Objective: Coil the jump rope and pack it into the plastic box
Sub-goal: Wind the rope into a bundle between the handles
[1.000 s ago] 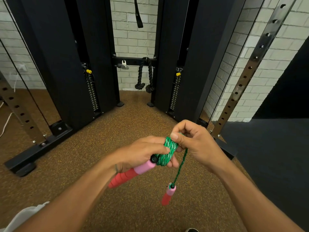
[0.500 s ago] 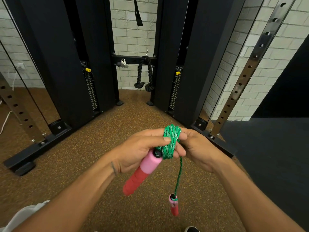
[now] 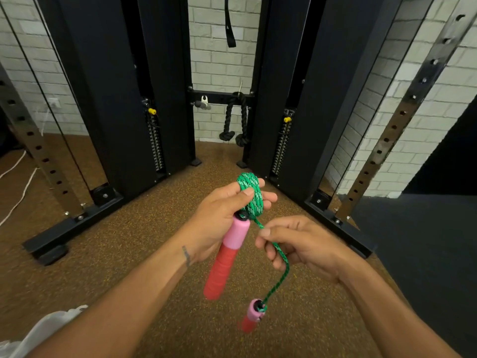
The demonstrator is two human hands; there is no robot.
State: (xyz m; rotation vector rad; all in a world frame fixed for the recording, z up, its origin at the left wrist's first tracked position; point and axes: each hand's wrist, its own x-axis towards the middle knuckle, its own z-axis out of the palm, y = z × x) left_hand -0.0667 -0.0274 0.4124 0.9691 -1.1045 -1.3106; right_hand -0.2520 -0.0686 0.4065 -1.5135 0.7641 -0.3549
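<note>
Oddly, the plastic box cannot be picked out anywhere in the head view; only a pale, crumpled bit of something translucent [image 3: 38,334] shows at the lower left corner, cut off by the frame edge and too blurred to name. The forearms run out of the bottom of the picture, and the far sides of both palms are hidden.

The left hand [image 3: 219,215] has its grip closed around two things at once: the coil of green jump rope [image 3: 250,196], wound round its fingers with the thumb pressed on top of the loops, and the upper pink end of the first handle [image 3: 227,257], whose red lower part slants down and toward the camera. How many turns the coil has is hard to count, since the loops overlap and the fingertips cover part of them.

The right hand [image 3: 296,244] sits just below and to the right of the coil, its thumb and forefinger pinched on the loose strand of the rope. The other fingers curl loosely around the strand; whether they press on it I cannot tell. From that pinch the strand bends down to the second handle [image 3: 251,316], which hangs free above the brown speckled floor [image 3: 129,254], its red end blurred.

Behind stand black gym machine columns [image 3: 108,86] against a white brick wall [image 3: 219,60].
</note>
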